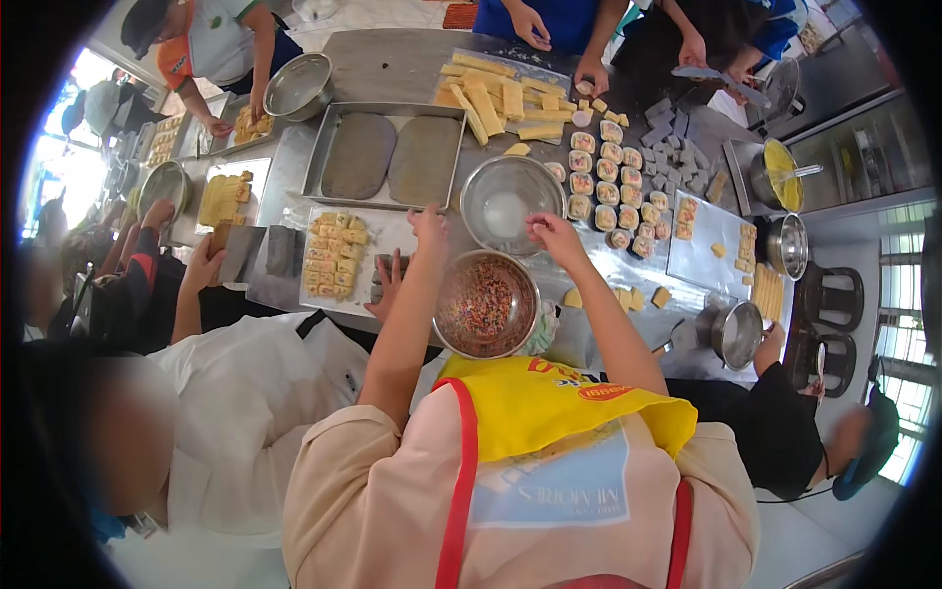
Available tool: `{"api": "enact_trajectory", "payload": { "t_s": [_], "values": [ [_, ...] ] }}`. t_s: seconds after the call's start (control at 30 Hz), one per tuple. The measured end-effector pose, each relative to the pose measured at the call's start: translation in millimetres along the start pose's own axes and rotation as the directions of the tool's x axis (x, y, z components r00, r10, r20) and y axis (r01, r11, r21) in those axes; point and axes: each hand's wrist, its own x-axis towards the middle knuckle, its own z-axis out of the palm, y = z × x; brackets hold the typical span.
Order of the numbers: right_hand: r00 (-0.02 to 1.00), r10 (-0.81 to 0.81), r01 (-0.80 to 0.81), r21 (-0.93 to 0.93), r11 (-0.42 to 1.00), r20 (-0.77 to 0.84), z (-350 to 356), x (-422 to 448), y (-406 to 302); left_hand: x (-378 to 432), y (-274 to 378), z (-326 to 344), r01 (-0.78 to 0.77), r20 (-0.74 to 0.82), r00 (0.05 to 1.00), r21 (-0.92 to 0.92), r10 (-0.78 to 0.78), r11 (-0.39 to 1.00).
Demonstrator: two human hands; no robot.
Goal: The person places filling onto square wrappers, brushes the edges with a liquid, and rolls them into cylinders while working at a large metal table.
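Note:
My left hand point(429, 222) is over the near right corner of a metal baking tray point(391, 109) holding two grey slabs; its fingers are bent, slightly blurred, with nothing visible between them. My right hand point(548, 234), loosely curled and apparently empty, hovers at the right rim of a steel bowl point(478, 171) with whitish contents. Nearer me stands a steel bowl point(531, 331) of colored sprinkles point(482, 305). Rows of sprinkle-topped small cakes point(607, 193) lie right of the bowls. A white tray point(309, 296) carries yellow sprinkled pieces point(335, 254) and grey pieces.
A co-worker's hand point(388, 283) rests by the grey pieces, close to my left forearm. Yellow strips point(511, 99), grey cubes point(673, 158) and a metal sheet point(706, 258) with yellow pieces are on the table. Other co-workers' hands point(531, 29) are across it. A steel bowl point(738, 335) stands right.

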Motion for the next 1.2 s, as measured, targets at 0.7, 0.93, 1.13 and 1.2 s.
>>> {"api": "enact_trajectory", "payload": {
  "t_s": [0.7,0.93,1.13,1.2],
  "values": [
    [0.984,0.098,-0.084,-0.102,0.991,0.146,-55,-68,37,-110,-43,-37,-0.248,0.444,0.882,0.144,0.161,0.958],
    [0.974,0.072,-0.043,-0.137,0.990,0.213,-48,-69,24,-145,-40,-43,-0.265,0.428,0.892,0.241,0.143,0.934],
    [0.955,0.049,0.000,-0.164,0.986,0.294,-40,-78,10,-147,-41,-67,-0.260,0.418,0.900,0.279,0.127,0.924],
    [0.952,0.045,0.005,-0.163,0.987,0.303,-43,-79,13,-150,-46,-72,-0.250,0.399,0.907,0.248,0.136,0.936]
  ]
}}
